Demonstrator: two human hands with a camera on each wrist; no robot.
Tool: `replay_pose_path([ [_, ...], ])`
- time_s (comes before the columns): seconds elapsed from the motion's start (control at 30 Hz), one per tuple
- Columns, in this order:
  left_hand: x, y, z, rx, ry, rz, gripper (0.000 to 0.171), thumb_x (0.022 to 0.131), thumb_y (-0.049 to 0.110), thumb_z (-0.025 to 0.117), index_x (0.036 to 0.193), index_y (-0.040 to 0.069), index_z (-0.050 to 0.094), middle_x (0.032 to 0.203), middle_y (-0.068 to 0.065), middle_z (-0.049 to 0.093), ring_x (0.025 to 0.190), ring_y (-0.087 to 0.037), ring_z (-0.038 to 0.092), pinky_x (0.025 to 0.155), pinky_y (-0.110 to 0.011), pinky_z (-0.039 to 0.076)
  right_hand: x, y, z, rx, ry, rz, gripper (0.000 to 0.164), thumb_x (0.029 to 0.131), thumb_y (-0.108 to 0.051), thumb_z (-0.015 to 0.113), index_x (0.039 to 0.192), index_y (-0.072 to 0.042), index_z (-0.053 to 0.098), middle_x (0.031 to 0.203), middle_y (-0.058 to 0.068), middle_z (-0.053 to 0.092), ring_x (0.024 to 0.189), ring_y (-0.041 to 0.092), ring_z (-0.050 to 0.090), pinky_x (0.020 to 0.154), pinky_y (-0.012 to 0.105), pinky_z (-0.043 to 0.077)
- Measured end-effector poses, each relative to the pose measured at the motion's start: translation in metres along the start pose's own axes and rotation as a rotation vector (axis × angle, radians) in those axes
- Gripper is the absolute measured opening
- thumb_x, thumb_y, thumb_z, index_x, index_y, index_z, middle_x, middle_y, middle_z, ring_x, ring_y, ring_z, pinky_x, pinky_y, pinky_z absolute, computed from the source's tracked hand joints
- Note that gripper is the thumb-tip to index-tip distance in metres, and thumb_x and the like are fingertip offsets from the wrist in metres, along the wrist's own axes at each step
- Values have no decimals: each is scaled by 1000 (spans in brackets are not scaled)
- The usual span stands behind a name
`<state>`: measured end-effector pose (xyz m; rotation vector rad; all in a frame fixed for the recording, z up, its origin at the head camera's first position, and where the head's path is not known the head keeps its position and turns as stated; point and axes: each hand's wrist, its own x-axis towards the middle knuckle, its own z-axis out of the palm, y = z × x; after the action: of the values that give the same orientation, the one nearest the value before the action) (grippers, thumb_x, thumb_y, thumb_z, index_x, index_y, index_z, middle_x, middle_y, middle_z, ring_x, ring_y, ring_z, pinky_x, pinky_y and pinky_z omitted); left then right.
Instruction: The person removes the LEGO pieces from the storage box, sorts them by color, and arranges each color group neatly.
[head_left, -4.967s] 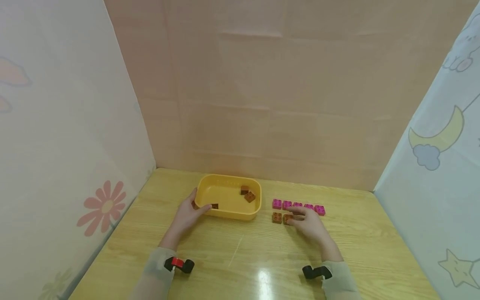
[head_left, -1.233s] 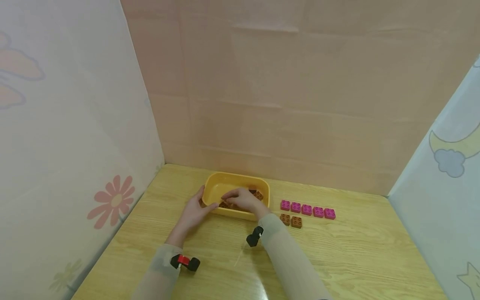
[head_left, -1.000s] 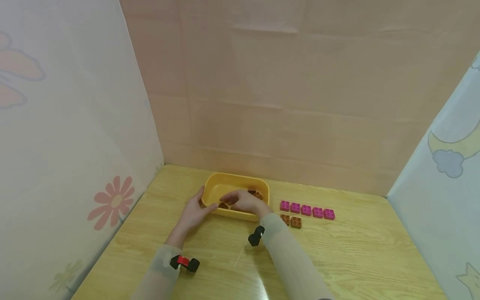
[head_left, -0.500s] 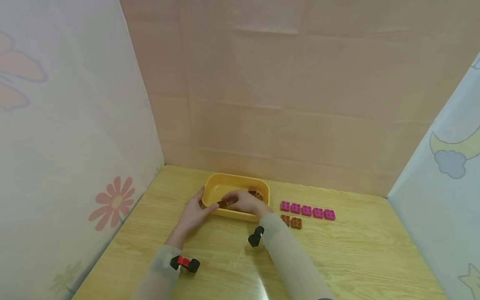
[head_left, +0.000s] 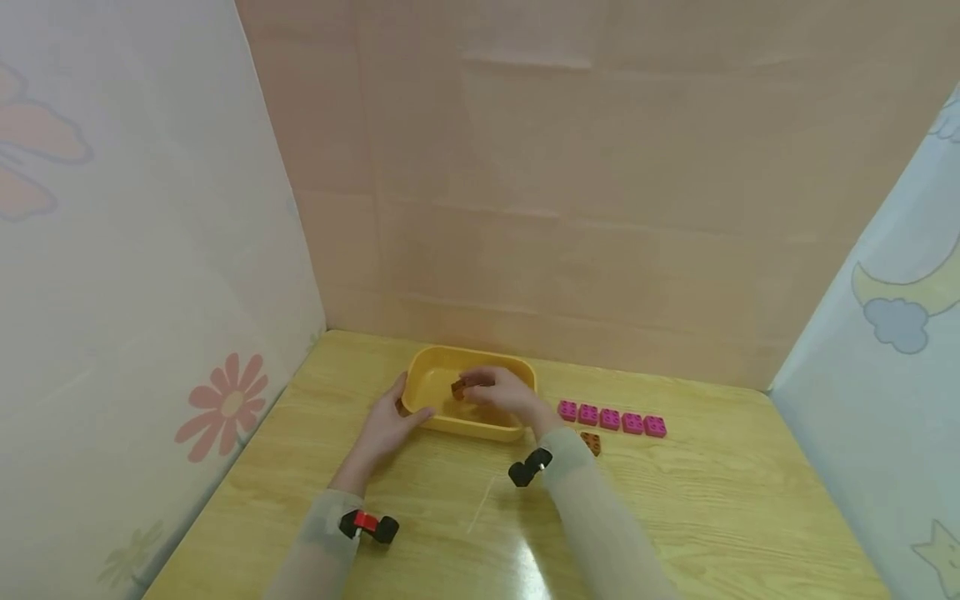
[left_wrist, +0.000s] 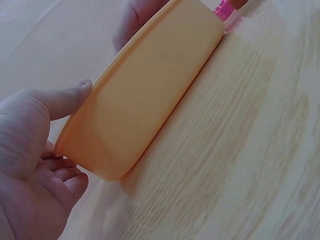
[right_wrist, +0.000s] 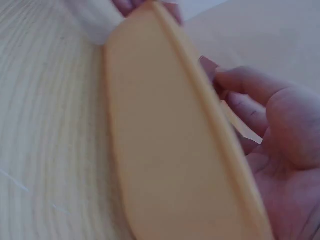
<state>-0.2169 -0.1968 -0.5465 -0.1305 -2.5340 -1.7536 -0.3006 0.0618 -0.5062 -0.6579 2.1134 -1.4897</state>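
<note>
My left hand [head_left: 386, 429] grips the left end of a yellow plastic tray [head_left: 468, 428], thumb over the rim. In the left wrist view, the fingers curl at the tray's corner. My right hand [head_left: 508, 393] pinches a brown toy building brick [head_left: 458, 389] between thumb and fingertips, over the tray's inside. The right wrist view shows that brick [right_wrist: 208, 67] just past the tray's rim, partly covered by the fingers. My right hand hides the right part of the tray's inside, where other brown bricks lay earlier.
On the wooden table [head_left: 705, 500], right of the tray, stand several pink bricks [head_left: 610, 419] in a row. In front of them sits a brown brick [head_left: 592, 442], with my right sleeve covering the area beside it. Fabric walls border the table at the back and sides.
Five seconds ago my right hand was at the brown bricks on the table. In the last half second it has lifted a brown brick from the tray's front side, moving rightward and away.
</note>
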Motion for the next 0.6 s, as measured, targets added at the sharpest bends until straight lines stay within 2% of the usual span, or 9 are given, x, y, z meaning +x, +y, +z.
replay_pose_path([
  [0.17,1,-1,0,15,-6,-16,99,100,28,80,167,-9,16,173,-27,19,158,-41,27,126,-52,29,-13,-6,-22,111,55,-6,51,110,-12,62,157,3,49,149,20,60,134,34,61,110,41,53],
  [0.37,3,-4,0,0,-5,-8,100,99,26,81,167,-9,17,173,-27,20,158,-41,26,127,-53,28,-33,-7,-43,240,128,-30,56,109,-13,62,159,4,42,154,25,47,135,41,58,114,53,48],
  [0.47,3,-5,0,6,-1,5,100,99,25,81,166,-10,17,173,-28,20,158,-41,25,127,-52,27,-47,-3,-52,262,161,-39,60,108,-13,63,159,7,39,153,24,45,136,39,56,115,56,47],
  [0.6,3,-7,1,10,-3,12,100,99,27,82,166,-10,18,172,-28,20,158,-40,25,128,-51,26,-72,2,-65,229,205,-41,61,108,-15,65,158,9,39,154,23,44,134,30,57,111,45,52],
])
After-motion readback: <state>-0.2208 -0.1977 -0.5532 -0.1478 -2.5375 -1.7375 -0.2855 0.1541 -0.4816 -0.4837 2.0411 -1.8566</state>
